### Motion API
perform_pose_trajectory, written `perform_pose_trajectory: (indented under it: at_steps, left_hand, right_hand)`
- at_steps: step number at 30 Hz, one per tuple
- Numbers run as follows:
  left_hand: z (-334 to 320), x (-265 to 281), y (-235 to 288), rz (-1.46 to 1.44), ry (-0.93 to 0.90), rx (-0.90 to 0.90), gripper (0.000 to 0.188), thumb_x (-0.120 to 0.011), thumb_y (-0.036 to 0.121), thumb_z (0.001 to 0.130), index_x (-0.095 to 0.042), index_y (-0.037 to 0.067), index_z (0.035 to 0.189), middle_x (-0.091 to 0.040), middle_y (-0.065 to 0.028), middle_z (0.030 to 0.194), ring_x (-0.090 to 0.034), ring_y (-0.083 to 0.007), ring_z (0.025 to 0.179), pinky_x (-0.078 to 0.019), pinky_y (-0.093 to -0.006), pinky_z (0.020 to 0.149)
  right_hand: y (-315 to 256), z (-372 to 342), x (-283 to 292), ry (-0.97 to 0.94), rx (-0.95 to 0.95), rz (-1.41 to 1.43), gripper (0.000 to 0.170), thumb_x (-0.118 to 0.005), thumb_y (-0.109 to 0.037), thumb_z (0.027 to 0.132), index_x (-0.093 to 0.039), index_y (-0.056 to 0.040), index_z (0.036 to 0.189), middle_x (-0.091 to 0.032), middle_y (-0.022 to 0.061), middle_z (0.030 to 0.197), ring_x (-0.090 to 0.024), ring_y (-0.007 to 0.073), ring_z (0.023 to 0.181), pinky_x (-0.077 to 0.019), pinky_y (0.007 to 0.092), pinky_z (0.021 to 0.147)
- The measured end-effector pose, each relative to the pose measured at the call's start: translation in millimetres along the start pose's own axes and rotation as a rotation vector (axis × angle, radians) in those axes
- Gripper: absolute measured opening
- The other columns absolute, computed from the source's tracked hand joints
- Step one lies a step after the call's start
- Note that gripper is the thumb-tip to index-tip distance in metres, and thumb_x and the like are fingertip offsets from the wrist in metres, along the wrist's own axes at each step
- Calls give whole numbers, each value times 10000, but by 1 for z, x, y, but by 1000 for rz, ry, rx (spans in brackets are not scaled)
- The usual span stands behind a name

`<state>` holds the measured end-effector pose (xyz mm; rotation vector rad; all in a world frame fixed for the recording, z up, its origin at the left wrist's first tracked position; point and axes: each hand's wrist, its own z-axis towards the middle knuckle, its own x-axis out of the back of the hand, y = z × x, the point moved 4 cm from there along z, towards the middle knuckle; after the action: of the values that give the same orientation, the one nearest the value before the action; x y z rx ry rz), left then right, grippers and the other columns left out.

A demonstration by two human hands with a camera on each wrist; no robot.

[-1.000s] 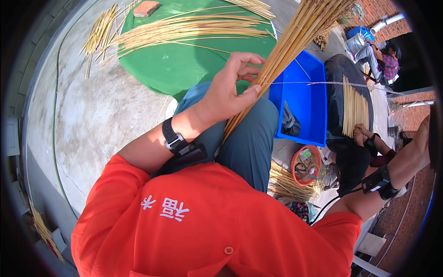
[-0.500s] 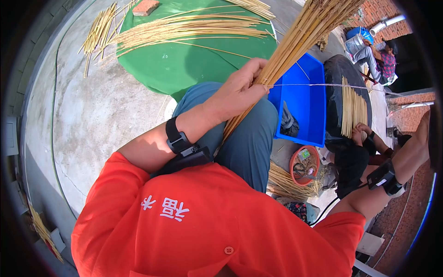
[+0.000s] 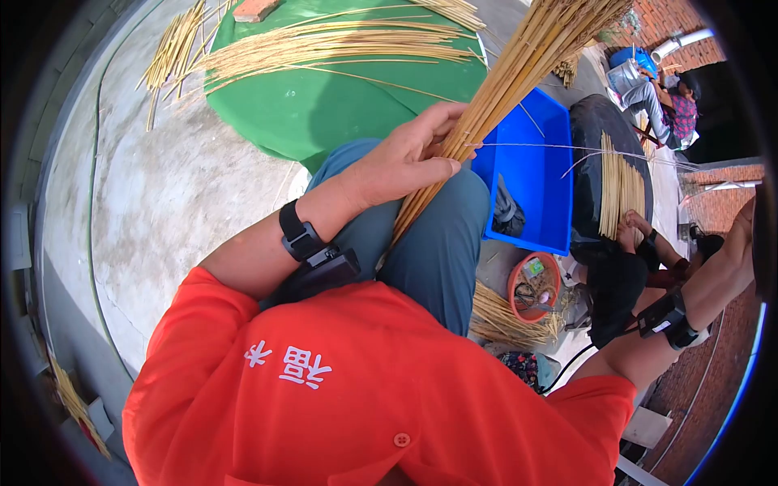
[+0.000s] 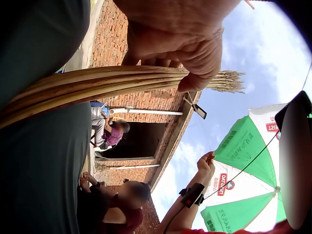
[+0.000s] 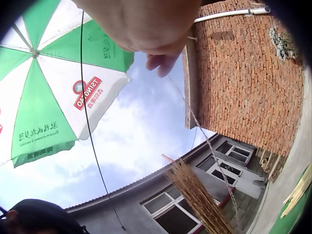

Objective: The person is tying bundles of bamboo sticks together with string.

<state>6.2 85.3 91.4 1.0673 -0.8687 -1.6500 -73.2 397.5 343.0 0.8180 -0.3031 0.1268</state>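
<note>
In the head view my left hand (image 3: 405, 162) grips an upright, slanting bundle of dry stalks (image 3: 506, 73), its lower end between the knees. Its thumb crosses the near side, also plain in the left wrist view, where the hand (image 4: 180, 34) holds the stalks (image 4: 97, 83). A thin string (image 3: 551, 147) runs from the bundle toward the right. My right hand (image 5: 146, 29) pinches the string (image 5: 207, 139) in the right wrist view, well away from the bundle top (image 5: 197, 197). In the left wrist view this raised hand (image 4: 206, 163) is small.
Loose stalks (image 3: 340, 44) and a brick (image 3: 255, 9) lie on a green cloth (image 3: 275, 121). Right of the knees are a blue tub (image 3: 551, 194) and an orange basket (image 3: 512, 296). Another person's hands (image 3: 630, 229) touch stalks on a black cover; someone else (image 3: 681, 113) sits beyond.
My left fingers have come in around the bundle, and the thumb lies slightly lower along it. A loose strand now hangs from the string over the blue tub. The right forearm has barely shifted.
</note>
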Motion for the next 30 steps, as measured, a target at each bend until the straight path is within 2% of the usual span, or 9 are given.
perform_pose_trajectory:
  at_steps: [2, 4, 7, 9, 10, 15, 17, 24, 30]
  left_hand:
    - [0, 1, 0, 28, -10, 6, 527, -505, 123, 860, -285, 13, 1327, -510, -130, 1146, -515, -186, 1037, -416, -316, 880]
    - [3, 1, -1, 45, 13, 33, 508, -501, 148, 877, -295, 11, 1321, -515, -129, 1139, -520, -185, 1028, -422, -311, 869]
    - [6, 1, -7, 30, 23, 63, 477, -489, 190, 905, -315, 8, 1310, -522, -127, 1128, -527, -183, 1013, -434, -301, 850]
    - [6, 1, -10, -2, 11, 60, 465, -482, 206, 915, -325, 6, 1304, -525, -126, 1123, -529, -182, 1007, -438, -297, 840]
    - [6, 1, -10, -11, -2, 46, 457, -473, 194, 916, -325, 5, 1305, -524, -125, 1125, -529, -182, 1007, -438, -297, 842]
    - [4, -1, -8, -17, -17, 27, 454, -442, 143, 915, -300, 2, 1323, -514, -129, 1148, -528, -192, 1021, -435, -308, 858]
    - [3, -3, -4, 46, 68, -122, 472, -429, 109, 906, -271, 0, 1338, -497, -141, 1178, -522, -205, 1048, -429, -323, 884]
    - [2, 1, -7, -6, 45, -98, 486, -426, 73, 887, -265, -4, 1339, -494, -152, 1188, -529, -217, 1052, -425, -333, 902]
    - [9, 1, -8, -75, 45, -53, 450, -453, 59, 835, -367, -10, 1272, -546, -113, 1065, -560, -182, 957, -434, -309, 880]
  right_hand:
    - [-8, -1, 0, -4, 66, -95, 318, -465, -125, 884, -537, 81, 1115, -545, 210, 1124, -542, 307, 998, -418, 329, 851]
    - [-4, -14, -3, -19, -42, 83, 305, -467, -124, 883, -537, 76, 1103, -542, 204, 1106, -535, 301, 983, -413, 325, 837]
    - [15, -44, -12, 19, -542, 798, 286, -471, -122, 882, -536, 69, 1085, -538, 194, 1080, -525, 292, 961, -407, 319, 817]
    - [25, -58, -16, 102, -766, 1119, 273, -474, -121, 882, -535, 65, 1073, -535, 188, 1063, -518, 286, 946, -402, 316, 803]
    - [28, -62, -15, 129, -818, 1195, 267, -475, -121, 882, -535, 63, 1066, -534, 185, 1054, -515, 283, 938, -400, 314, 796]
    - [40, -70, -5, 210, -893, 1355, 236, -481, -118, 880, -534, 51, 1036, -527, 169, 1011, -497, 267, 901, -389, 304, 762]
    - [42, -70, 2, 248, -895, 1413, 224, -484, -117, 880, -533, 47, 1024, -524, 163, 994, -490, 261, 886, -385, 301, 748]
    - [50, -61, 31, 358, -844, 1599, 182, -493, -113, 878, -531, 31, 982, -515, 141, 933, -466, 240, 834, -370, 287, 700]
    - [52, -58, 53, 405, -788, 1692, 148, -500, -109, 876, -530, 18, 945, -507, 122, 881, -446, 222, 789, -357, 276, 659]
